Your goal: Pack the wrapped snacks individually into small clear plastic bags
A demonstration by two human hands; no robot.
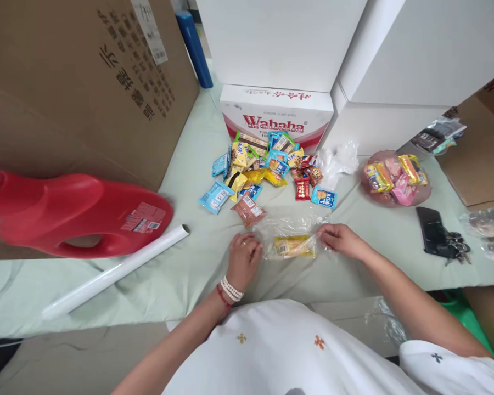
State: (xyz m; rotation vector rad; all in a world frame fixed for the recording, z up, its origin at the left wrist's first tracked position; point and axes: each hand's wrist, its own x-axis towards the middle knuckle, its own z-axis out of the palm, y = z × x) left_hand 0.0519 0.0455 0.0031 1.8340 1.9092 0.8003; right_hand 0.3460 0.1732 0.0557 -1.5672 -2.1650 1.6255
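Observation:
A clear plastic bag [292,233] lies on the pale green cloth [181,274] with a yellow snack packet [293,246] inside it. My left hand [242,258], with a bead bracelet at the wrist, pinches the bag's left edge with curled fingers. My right hand [341,240] pinches the bag's right edge. Just beyond the bag lies a heap of small wrapped snacks [267,167], blue, yellow, red and brown.
A red jug [74,214] lies on its side at the left, next to a white roll [115,271]. Cardboard boxes [86,82] and a Wahaha carton [275,115] stand behind. At right are a pink bowl of snacks [395,178], a black phone [432,230] and keys [456,244].

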